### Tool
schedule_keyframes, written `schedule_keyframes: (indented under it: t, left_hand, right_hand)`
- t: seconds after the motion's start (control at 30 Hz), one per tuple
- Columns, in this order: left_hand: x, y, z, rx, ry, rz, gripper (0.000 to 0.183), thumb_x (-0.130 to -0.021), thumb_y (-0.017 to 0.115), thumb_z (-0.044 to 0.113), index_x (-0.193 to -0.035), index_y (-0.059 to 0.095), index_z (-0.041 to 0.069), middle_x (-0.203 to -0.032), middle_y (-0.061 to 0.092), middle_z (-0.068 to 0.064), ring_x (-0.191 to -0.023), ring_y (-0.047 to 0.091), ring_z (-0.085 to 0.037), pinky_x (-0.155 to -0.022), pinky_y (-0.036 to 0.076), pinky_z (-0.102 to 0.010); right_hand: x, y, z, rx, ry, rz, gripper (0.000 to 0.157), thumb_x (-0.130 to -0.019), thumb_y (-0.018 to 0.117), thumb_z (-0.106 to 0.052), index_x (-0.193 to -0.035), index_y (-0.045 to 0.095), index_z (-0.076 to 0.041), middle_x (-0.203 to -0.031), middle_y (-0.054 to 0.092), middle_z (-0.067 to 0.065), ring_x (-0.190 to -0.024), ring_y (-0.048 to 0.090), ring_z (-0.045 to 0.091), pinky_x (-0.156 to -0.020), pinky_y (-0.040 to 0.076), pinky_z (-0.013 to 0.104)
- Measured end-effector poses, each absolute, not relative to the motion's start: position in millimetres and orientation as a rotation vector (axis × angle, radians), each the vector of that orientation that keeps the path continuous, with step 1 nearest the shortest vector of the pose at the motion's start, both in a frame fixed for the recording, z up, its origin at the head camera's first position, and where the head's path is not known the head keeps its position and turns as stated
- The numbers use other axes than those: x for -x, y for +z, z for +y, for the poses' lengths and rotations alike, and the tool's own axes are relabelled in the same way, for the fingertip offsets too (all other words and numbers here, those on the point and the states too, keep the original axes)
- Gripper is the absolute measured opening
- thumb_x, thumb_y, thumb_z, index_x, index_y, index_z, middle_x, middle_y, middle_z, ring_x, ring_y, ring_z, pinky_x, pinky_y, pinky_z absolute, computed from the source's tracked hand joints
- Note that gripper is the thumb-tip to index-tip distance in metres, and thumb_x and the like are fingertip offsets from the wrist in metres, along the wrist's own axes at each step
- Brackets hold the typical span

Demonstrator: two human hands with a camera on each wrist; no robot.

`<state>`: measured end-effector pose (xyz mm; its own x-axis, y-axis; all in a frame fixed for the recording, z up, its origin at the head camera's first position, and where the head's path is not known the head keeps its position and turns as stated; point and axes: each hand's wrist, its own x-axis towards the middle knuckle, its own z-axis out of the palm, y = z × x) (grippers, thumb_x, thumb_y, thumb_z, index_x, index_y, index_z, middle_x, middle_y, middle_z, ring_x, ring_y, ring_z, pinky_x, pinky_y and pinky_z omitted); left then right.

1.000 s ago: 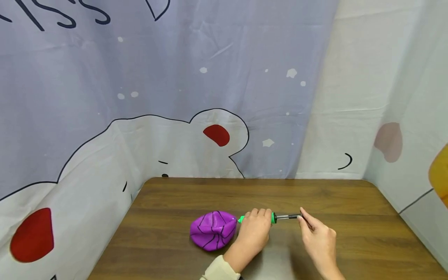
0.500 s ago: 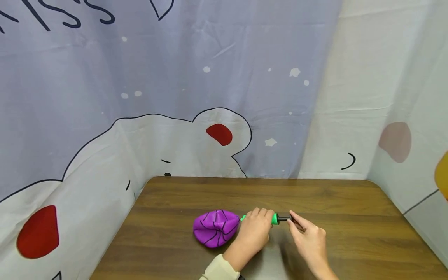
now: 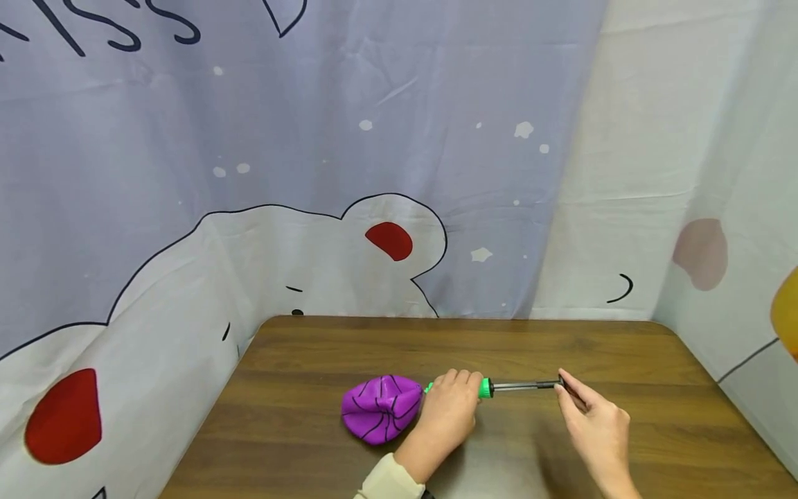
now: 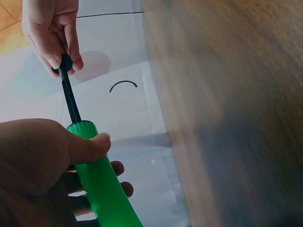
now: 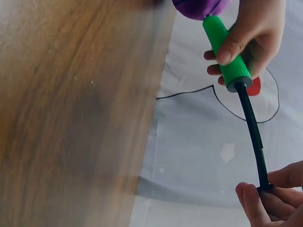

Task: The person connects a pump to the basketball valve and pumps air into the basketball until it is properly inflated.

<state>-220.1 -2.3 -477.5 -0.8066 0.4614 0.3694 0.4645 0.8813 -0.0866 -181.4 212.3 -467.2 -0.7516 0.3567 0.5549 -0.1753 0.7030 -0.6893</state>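
My left hand (image 3: 447, 409) grips the green barrel of a hand pump (image 4: 106, 189), thumb and fingers wrapped round it. A purple ball (image 3: 382, 410) with black lines, dented and partly deflated, sits at the pump's nozzle end, left of that hand. From the barrel's other end the dark plunger rod (image 5: 253, 127) is drawn far out. My right hand (image 3: 595, 423) pinches the black handle at the rod's end between thumb and fingers. In the right wrist view the green barrel (image 5: 222, 47) meets the purple ball (image 5: 201, 5) at the top.
Both hands work over a brown wooden table (image 3: 312, 353). A printed cloth (image 3: 486, 173) with a white bear outline and red patches hangs behind it, and more cloth (image 3: 736, 138) lines the right side.
My right hand pushed the plunger in toward the barrel, then drew it out to the right, farther than at first. My left hand and the ball stay nearly in place.
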Motion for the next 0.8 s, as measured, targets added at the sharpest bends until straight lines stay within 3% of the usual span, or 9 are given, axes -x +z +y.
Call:
schedule_keyframes:
  t: [0.2, 0.43, 0.63, 0.8]
  left_hand:
    - [220.9, -477.5, -1.5, 0.675, -0.005, -2.673, 0.035, -0.087, 0.077, 0.032, -0.115, 0.061, 0.017, -0.100, 0.067, 0.005, -0.091, 0.060, -0.013, -0.082, 0.054, -0.026]
    - [220.7, -478.5, 1.6, 0.657, 0.057, -2.639, 0.037, -0.086, 0.077, 0.035, -0.115, 0.063, 0.016, -0.105, 0.069, 0.005, -0.093, 0.061, -0.015, -0.080, 0.054, -0.028]
    - [218.6, -477.7, 4.8, 0.644, 0.089, -2.622, 0.037, -0.080, 0.081, 0.030, -0.111, 0.065, 0.017, -0.101, 0.068, 0.006, -0.091, 0.060, -0.016, -0.077, 0.052, -0.030]
    - [216.6, -478.0, 4.4, 0.662, 0.081, -2.635, 0.034, -0.084, 0.079, 0.028, -0.113, 0.065, 0.017, -0.103, 0.068, 0.006, -0.093, 0.061, -0.015, -0.081, 0.053, -0.031]
  right_hand:
    - [182.2, -466.1, 213.4, 0.148, 1.024, -2.168, 0.028, -0.085, 0.080, -0.011, -0.113, 0.079, -0.012, -0.095, 0.076, 0.010, -0.075, 0.050, -0.029, -0.055, 0.043, 0.002]
    - [183.0, -475.3, 191.5, 0.156, 0.962, -2.137, 0.027, -0.084, 0.079, -0.009, -0.110, 0.080, -0.014, -0.086, 0.077, 0.005, -0.077, 0.048, -0.028, -0.060, 0.043, 0.002]
    - [184.6, -485.3, 163.2, 0.058, 0.989, -2.145, 0.027, -0.082, 0.081, -0.005, -0.109, 0.079, -0.009, -0.086, 0.077, 0.005, -0.078, 0.060, -0.013, -0.058, 0.048, 0.004]
    - [186.6, -489.2, 150.4, -0.032, 1.117, -2.173, 0.028, -0.081, 0.081, -0.001, -0.108, 0.078, -0.003, -0.091, 0.077, 0.010, -0.077, 0.065, -0.007, -0.058, 0.049, 0.003]
